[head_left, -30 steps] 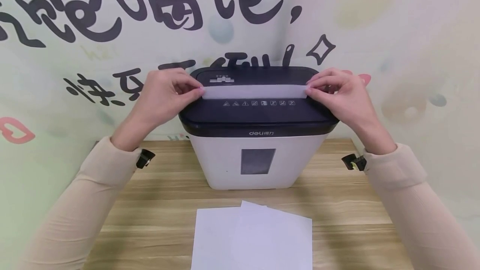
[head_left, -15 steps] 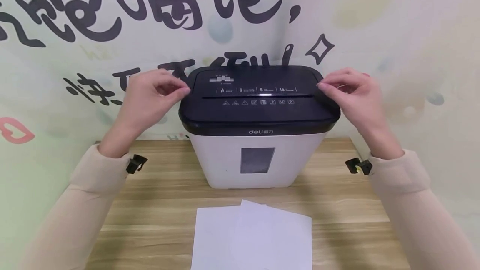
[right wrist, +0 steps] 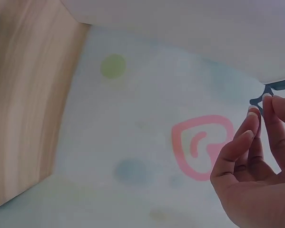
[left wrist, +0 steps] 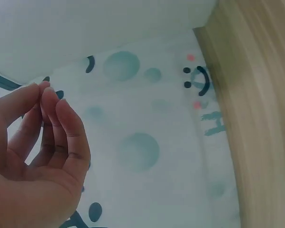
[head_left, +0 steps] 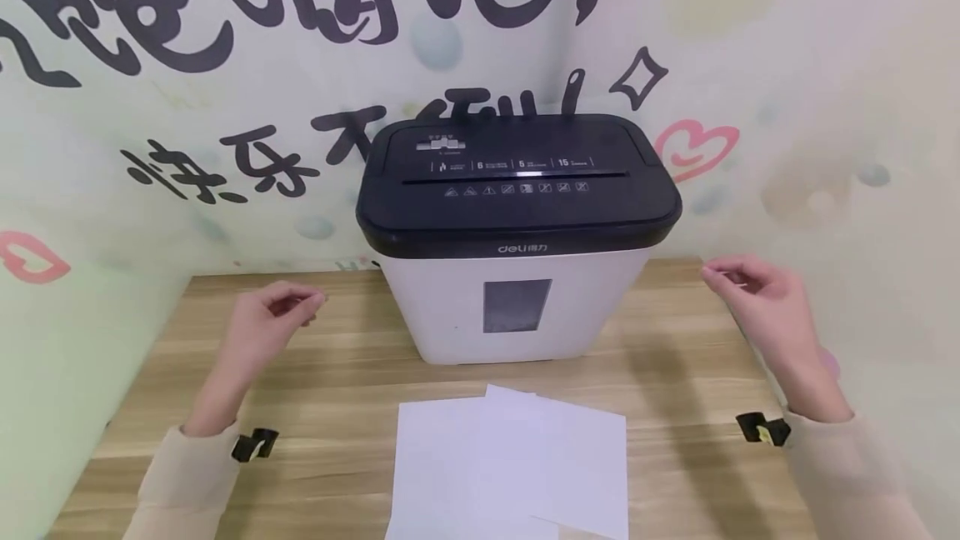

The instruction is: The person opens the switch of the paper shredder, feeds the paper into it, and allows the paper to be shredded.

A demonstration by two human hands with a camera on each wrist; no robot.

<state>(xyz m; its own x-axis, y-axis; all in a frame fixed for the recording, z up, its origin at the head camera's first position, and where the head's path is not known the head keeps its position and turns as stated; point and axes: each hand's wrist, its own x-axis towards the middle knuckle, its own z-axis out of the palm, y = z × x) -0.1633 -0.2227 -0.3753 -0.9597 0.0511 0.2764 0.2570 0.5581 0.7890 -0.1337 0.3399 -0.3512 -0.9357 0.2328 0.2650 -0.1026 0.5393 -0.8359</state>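
A paper shredder (head_left: 517, 219) with a black top and white body stands at the back of the table. The slot (head_left: 517, 177) in its lid shows as a dark line with no paper above it. To the shredder's left, my left hand (head_left: 266, 327) hovers over the table, thumb and index fingertips together with nothing between them. On the other side my right hand (head_left: 772, 319) is raised, its fingers loosely curled and holding nothing. Both wrist views show the bare fingertips against the wall. White sheets of paper (head_left: 442, 465) lie overlapping in front of the shredder.
Wood-grain table (head_left: 330, 407) surface extends around the shredder and sheets. A patterned wall covering (head_left: 300, 90) with large black lettering rises right behind. At the bottom edge, a beige-toned corner (head_left: 581, 533) shows among the papers.
The sheet both hands held at the slot has gone down into the shredder. Both hands have let go, drawn apart and come lower, toward the person. The view has tipped slightly.
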